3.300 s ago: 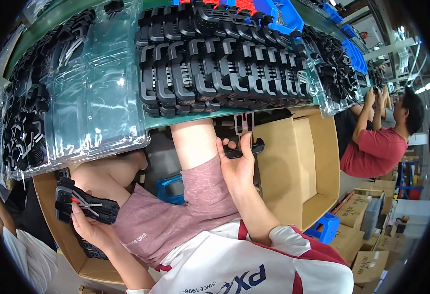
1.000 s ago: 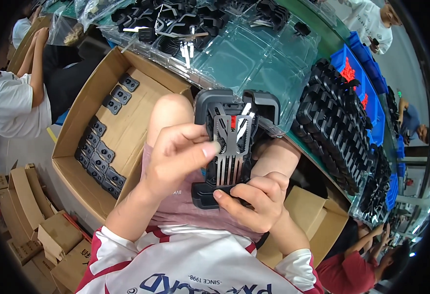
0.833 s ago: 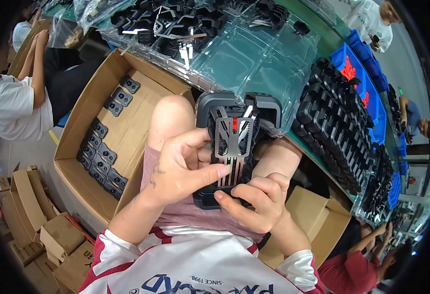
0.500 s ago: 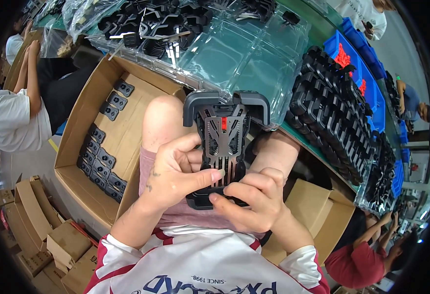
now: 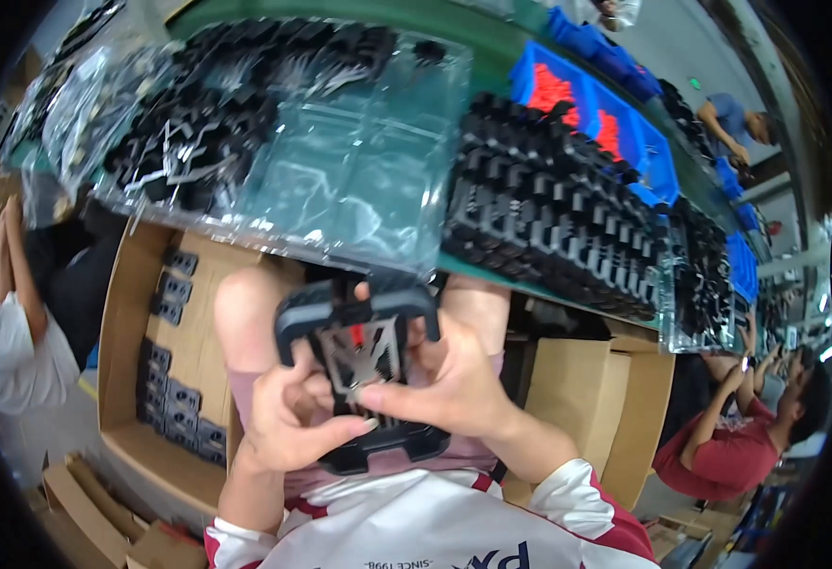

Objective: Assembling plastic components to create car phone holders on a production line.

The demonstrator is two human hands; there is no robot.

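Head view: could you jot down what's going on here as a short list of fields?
Left hand: grips the left side of a black plastic frame
Right hand: on the frame's right side, fingers pressing a grey metal piece at its middle
Where held: over the person's lap
Left of lap: open cardboard box with rows of black parts
Ahead: green table with clear plastic trays, stacked black parts, blue bins
Others: person in red at right
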